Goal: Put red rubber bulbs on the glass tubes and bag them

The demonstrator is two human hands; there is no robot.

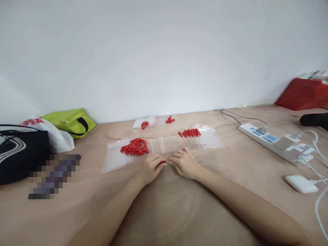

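Observation:
Close in front of me, my left hand (153, 168) pinches a red rubber dropper bulb (162, 162). My right hand (186, 164) meets it from the other side, its fingers closed on a thin clear dropper tube (167, 161) whose end is at the bulb's mouth. Most of that tube is hidden by the fingers. Beyond my hands lies a row of clear tubes (164, 145). A heap of red bulbs (134, 147) rests left of the row, on a clear plastic bag (115, 158). To the right, several droppers with red bulbs (191, 132) lie side by side, partly over another bag (214, 136).
Small bags with a few red bulbs (145, 125) lie near the wall. At right are a white power strip (266, 138), cables and a white charger (301, 183). Left stand a yellow-green bag (69, 121), a black bag (23, 153) and a blurred-out object (55, 176).

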